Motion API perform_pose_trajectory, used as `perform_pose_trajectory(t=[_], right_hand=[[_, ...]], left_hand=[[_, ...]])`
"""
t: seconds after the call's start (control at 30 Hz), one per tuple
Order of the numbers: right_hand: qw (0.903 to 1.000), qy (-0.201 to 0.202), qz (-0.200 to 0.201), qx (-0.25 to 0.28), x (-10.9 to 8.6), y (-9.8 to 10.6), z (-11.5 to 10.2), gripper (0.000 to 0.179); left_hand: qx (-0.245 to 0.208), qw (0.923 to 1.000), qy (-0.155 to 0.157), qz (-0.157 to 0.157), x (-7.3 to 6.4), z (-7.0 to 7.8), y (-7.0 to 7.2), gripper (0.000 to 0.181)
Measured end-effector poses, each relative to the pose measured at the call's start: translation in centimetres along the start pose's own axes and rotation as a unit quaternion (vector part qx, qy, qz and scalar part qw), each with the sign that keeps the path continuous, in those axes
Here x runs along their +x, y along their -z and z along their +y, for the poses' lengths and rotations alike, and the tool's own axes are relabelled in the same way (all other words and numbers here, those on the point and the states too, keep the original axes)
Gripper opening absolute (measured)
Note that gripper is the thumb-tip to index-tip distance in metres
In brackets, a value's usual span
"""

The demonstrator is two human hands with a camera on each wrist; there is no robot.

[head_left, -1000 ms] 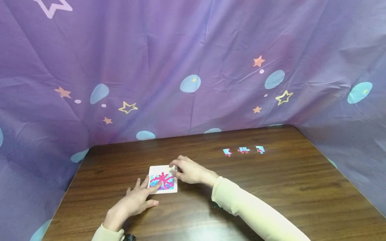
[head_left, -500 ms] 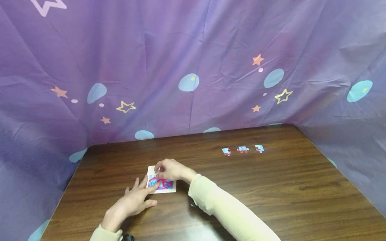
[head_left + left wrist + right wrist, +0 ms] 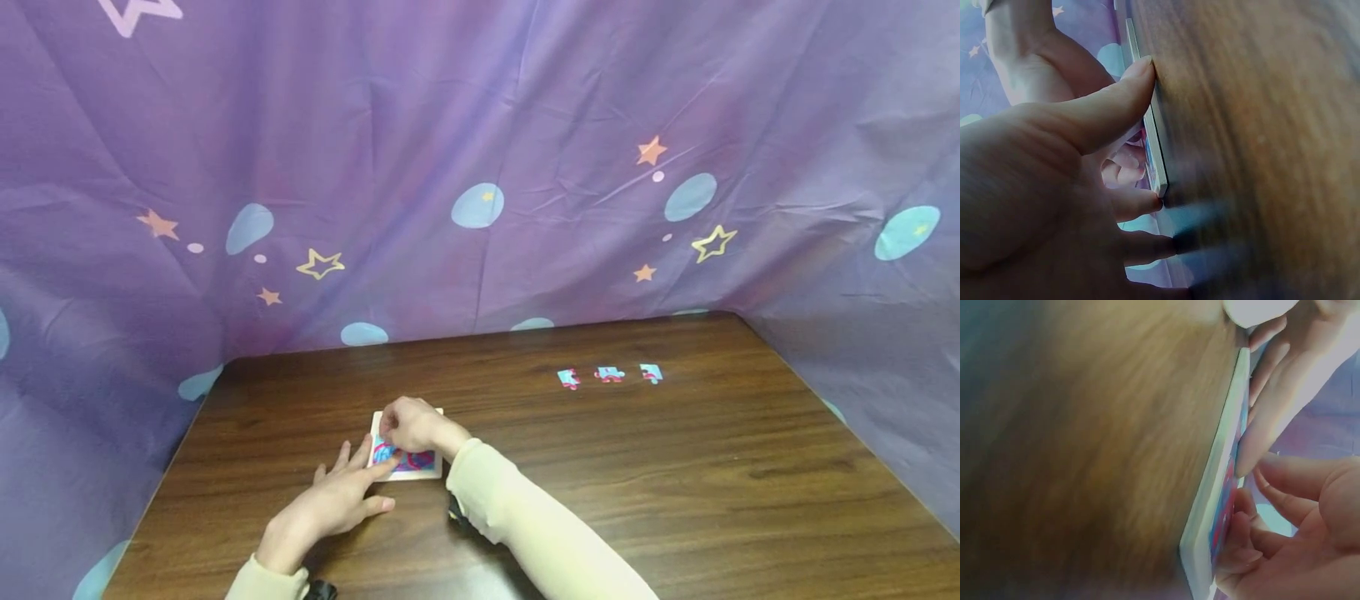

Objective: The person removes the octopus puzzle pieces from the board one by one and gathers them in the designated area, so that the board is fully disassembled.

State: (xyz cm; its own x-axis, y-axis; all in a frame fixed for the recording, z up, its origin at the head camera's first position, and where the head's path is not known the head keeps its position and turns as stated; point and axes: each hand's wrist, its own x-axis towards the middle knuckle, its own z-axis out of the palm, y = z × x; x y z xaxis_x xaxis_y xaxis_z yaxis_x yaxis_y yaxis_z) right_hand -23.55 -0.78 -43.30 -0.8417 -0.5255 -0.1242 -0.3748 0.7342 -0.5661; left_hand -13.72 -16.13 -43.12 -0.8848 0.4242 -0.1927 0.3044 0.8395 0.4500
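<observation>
A small white-framed jigsaw puzzle (image 3: 405, 475) lies flat on the table, showing part of a pink and blue picture. My left hand (image 3: 330, 504) is spread at its left side, the straight index finger resting on the picture and other fingers on the wood. Over the puzzle's upper part, my right hand (image 3: 416, 427) has its fingers curled down at the picture's left side. In the right wrist view, the fingertips (image 3: 1241, 556) are right at the puzzle's face (image 3: 1225, 509). I cannot tell whether they pinch a piece, as the hand covers that spot.
Three loose jigsaw pieces, a left one (image 3: 568, 379), a middle one (image 3: 609, 374) and a right one (image 3: 651, 372), lie in a row toward the back right of the brown wooden table (image 3: 712, 467). A purple patterned cloth (image 3: 420, 150) hangs behind the table and along its sides.
My right hand has moved left across the puzzle, from its upper right corner to the left part of the picture, fingers now more curled. My left hand has stayed in place.
</observation>
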Motion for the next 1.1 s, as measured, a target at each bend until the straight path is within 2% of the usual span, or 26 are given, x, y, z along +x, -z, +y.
perform_pose_trajectory(t=[0.2,0.33,0.57,0.87,1.1], right_hand=[[0.9998,-0.017,0.011,-0.001,0.04,-0.28,-0.15,0.015],[0.9997,-0.013,0.017,-0.013,0.0,-0.43,-0.31,0.008],[0.9992,-0.027,0.029,0.005,-0.17,-0.58,-0.49,0.019],[0.9995,-0.015,0.029,-0.003,-0.4,-0.79,-0.56,0.012],[0.9992,-0.027,0.029,0.0,-0.4,-0.87,-0.6,0.019]], left_hand=[[0.001,1.0,0.005,-0.001,0.08,0.18,0.06,0.062],[-0.002,1.0,0.005,0.0,0.07,0.19,0.09,0.061],[0.002,0.9999,0.011,0.002,0.13,0.24,0.12,0.061],[0.0,0.9999,0.011,0.001,0.08,0.21,0.06,0.06],[0.0,1.0,0.008,0.001,0.14,0.25,0.09,0.059]])
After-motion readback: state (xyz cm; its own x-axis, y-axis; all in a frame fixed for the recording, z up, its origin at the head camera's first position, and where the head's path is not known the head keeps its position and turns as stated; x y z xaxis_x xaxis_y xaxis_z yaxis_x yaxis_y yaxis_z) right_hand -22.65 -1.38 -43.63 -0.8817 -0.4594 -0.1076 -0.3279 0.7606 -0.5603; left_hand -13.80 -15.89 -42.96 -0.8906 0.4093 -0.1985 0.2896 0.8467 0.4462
